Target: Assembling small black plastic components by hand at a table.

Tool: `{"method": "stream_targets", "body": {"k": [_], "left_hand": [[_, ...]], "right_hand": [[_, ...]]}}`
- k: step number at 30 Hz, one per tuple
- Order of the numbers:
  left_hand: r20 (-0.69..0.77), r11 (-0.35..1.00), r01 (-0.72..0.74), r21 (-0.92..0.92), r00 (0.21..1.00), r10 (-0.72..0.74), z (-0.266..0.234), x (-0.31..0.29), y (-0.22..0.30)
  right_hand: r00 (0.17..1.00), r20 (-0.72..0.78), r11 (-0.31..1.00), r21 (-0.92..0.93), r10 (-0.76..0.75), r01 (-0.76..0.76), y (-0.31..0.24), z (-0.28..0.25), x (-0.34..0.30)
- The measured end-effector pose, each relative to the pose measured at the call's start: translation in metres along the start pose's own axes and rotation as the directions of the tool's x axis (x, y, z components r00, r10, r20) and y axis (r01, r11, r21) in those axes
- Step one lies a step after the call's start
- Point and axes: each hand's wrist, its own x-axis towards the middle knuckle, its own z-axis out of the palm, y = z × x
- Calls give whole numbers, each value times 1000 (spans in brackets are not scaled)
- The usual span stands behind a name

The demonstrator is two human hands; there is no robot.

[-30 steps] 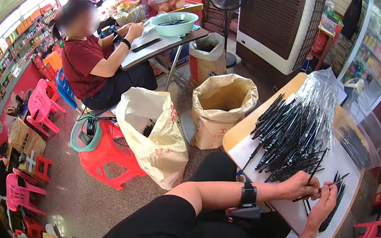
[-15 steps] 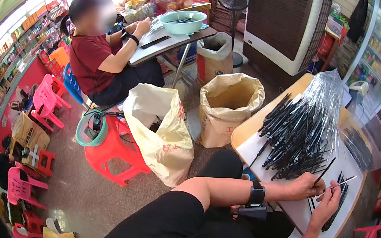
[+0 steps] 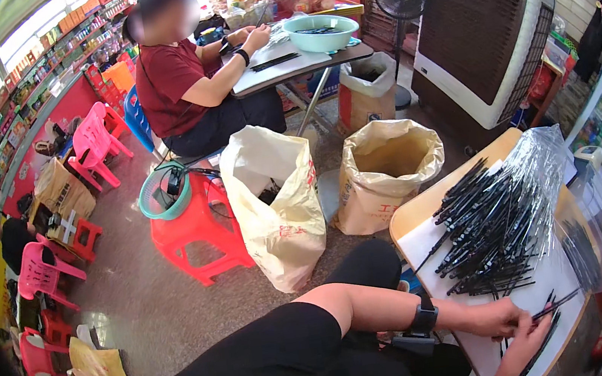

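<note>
At the near end of the white-covered, wood-edged table (image 3: pixel 416 241), my right hand (image 3: pixel 521 346), fingertips nearly closed, pinches a slim black rod (image 3: pixel 568 298), presumably for fine control; my left hand (image 3: pixel 494 317) curls alongside, its hold hidden. Heaped black rods (image 3: pixel 483 232) lie beyond, apparently for easy reach.

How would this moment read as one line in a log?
left hand + right hand: together, holding slender black rods | beyond them: black-rod pile, partly under clear plastic | below: tan-edged table
</note>
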Motion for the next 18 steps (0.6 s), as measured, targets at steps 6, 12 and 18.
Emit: {"method": "stream_targets", "body": {"k": [6,12,18], "left_hand": [[23,878,-276,392,957,290,7,-7,2],[39,441,-188,877,945,324,-17,-10,-2],[130,451,-234,862,960,250,-17,-9,7]], "right_hand": [[991,58,991,-52,123,-120,47,-58,11],[936,-5,793,-530,353,-302,103,-109,39],[941,52,748,-622,335,-232,144,-100,21]]}}
